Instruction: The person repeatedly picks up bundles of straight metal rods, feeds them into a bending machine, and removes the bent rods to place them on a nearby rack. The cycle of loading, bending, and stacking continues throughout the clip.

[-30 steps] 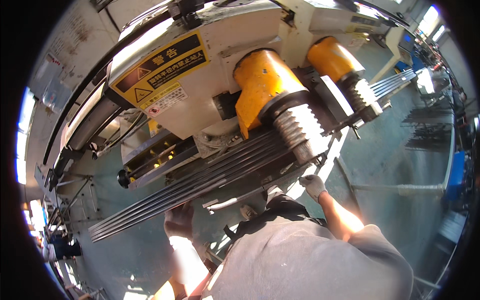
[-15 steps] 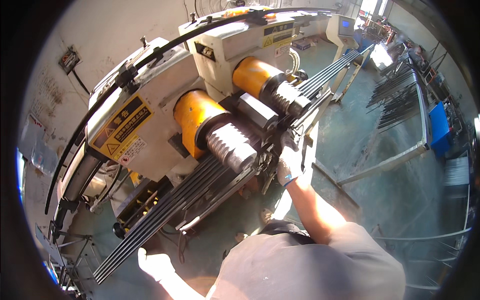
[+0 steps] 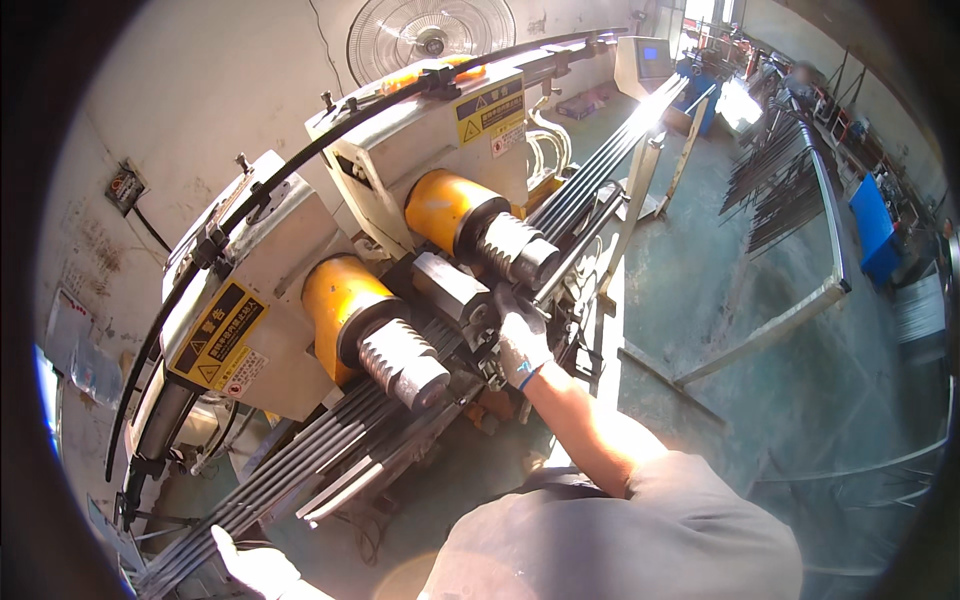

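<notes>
**Hands spread wide along the rods at the rolling machine**

The view now takes in the whole machine [image 3: 330,270], where a second ago it showed only its yellow rollers close up. The gloved right hand [image 3: 522,345], at centre frame, has moved up from the lower edge and closes its fingers around the bundle of long metal rods [image 3: 330,450] between the two ribbed rollers [image 3: 405,360]. The gloved left hand [image 3: 255,568], at the lower left, has slid outward and rests under the rods' near end; its grip cannot be told. The rods run diagonally to the upper right, fully threaded, suggesting feeding is under way. A fan [image 3: 430,35] stands behind.
</notes>
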Demonstrator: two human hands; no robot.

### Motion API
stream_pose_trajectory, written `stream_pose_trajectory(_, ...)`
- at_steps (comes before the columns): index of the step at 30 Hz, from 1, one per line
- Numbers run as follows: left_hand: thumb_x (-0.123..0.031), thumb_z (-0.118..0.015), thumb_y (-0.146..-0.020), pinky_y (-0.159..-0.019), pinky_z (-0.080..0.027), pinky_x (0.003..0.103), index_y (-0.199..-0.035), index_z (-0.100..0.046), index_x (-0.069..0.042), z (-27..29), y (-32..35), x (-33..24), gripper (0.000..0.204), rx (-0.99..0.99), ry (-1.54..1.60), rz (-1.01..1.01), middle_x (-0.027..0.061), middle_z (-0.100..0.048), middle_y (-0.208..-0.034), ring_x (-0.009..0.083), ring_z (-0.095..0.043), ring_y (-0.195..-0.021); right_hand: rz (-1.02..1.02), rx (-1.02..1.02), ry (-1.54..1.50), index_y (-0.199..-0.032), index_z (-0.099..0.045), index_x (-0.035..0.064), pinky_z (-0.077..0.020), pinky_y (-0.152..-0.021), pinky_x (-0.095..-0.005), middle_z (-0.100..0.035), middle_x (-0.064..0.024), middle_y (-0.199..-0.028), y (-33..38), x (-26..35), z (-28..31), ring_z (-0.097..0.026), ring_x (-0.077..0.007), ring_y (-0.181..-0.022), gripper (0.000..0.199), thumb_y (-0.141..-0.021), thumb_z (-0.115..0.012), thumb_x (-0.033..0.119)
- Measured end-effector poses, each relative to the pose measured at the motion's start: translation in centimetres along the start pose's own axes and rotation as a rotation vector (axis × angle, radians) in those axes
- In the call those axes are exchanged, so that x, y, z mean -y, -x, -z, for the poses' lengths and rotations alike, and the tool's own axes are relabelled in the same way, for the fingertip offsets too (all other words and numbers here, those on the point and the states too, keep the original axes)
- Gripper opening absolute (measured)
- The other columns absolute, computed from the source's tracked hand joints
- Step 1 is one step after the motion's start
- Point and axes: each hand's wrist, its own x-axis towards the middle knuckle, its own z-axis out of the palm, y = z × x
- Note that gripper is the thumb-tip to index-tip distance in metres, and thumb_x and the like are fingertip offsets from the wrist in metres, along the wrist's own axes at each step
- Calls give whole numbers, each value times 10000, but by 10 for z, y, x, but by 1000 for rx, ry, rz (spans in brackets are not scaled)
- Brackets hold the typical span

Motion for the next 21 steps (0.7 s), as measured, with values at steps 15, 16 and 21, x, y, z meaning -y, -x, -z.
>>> stream_pose_trajectory(15,-249,-543,-1197,-1123,-591,410,-1633,-573,-128,-247,13,-47,454,278,-378,-326,88,-708,-1438,234,-684,-1250,129,177,159,-1362,-749,-8,-611,-799,-344,-786,-87,-1203,-54,12,4,-760,-175,-1000,451,-977,-831,211)
stream_pose_trajectory(16,-225,-553,-1185,-1105,-583,390,-1637,-551,-110,-254,26,-48,467,195,-375,-367,108,-707,-1414,239,-682,-1209,94,254,143,-1359,-752,-2,-612,-806,-341,-786,-85,-1199,-42,19,-4,-761,-175,-1003,446,-977,-831,215)
stream_pose_trajectory(21,-131,-576,-1129,-1025,-569,353,-1584,-557,-46,-329,40,-6,463,453,-455,-509,95,-725,-1282,188,-690,-1084,556,353,487,-1353,-761,22,-620,-893,-338,-787,-71,-1184,-80,5,39,-753,-161,-1079,376,-1007,-781,171)
